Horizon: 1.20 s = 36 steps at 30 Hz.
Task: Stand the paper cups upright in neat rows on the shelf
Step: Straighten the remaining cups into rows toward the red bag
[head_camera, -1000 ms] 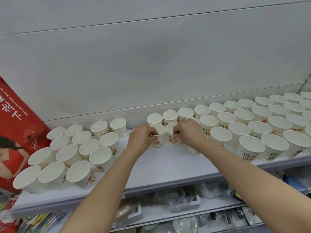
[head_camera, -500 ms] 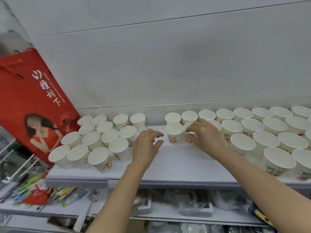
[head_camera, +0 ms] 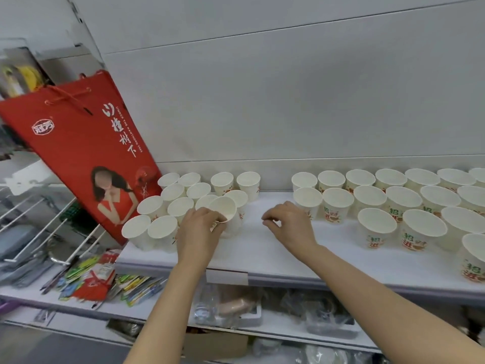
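Now left hand (head_camera: 198, 227) gripping a tilted, empty paper cup (head_camera: 225, 215) beside the red bag (head_camera: 86, 153); right hand (head_camera: 290, 224) fingers loosely curled, holding nothing, above the shelf (head_camera: 275, 256).

A shop: tiered shelves (head_camera: 262, 261) of packaged goods (head_camera: 105, 279).

A second ago both hands were pinching cups in the right-hand block. Since then the left hand (head_camera: 200, 228) travelled across the bare gap to the left cluster and took hold of a tilted cup (head_camera: 226, 215) at its near right edge — fingers curled on the rim and wall. The right hand (head_camera: 288, 224) let go of its cup and drew back over the bare shelf (head_camera: 265, 248), fingers loosely curled, holding nothing. The view swung left — more of the red bag (head_camera: 86, 153) came in.
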Available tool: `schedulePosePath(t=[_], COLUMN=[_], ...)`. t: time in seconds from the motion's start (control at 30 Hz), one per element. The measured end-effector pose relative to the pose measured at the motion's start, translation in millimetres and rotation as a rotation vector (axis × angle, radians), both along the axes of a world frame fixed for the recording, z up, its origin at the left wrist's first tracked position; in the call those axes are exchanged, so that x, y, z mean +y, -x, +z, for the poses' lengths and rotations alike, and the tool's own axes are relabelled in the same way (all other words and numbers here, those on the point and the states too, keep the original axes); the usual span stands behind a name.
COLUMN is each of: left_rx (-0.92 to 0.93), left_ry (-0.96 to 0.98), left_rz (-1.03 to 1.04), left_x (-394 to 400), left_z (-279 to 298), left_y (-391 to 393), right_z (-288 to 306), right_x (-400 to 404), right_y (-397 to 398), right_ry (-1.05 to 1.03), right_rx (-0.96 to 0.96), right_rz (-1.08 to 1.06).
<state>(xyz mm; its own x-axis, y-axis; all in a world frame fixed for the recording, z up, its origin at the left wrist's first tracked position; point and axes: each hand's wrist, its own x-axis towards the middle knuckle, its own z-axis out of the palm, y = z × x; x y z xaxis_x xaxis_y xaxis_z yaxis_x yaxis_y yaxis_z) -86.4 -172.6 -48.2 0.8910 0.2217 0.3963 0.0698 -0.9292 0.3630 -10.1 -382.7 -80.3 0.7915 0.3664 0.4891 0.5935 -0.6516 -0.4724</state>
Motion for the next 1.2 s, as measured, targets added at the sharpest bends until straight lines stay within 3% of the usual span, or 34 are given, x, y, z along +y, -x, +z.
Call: schedulePosePath(t=[0.1,0.27,0.5,0.73,0.97,1.2], left_rx=[-0.105,-0.138,-0.141,-0.173,-0.091,-0.037], left_ry=[0.150,0.250,0.378,0.519,0.527,0.408], left_rz=[-0.039,-0.097,-0.155,-0.220,-0.383,-0.493], left_x=[11,20,11,-36,-150,-251], left_z=[3,10,21,19,11,0], left_y=[13,24,27,40,36,21], right_z=[6,4,-1,5,6,2], right_x=[29,72,63,-21,-143,-260], right_y=[-15,-33,-14,57,110,114], right_ry=[-0.035,0.080,0.028,-0.187,-0.266,-0.106], right_rx=[0.020,-0.025,-0.099,-0.195,-0.196,-0.132], right_rz=[-0.025,-0.011,-0.092,-0.195,-0.321,-0.405])
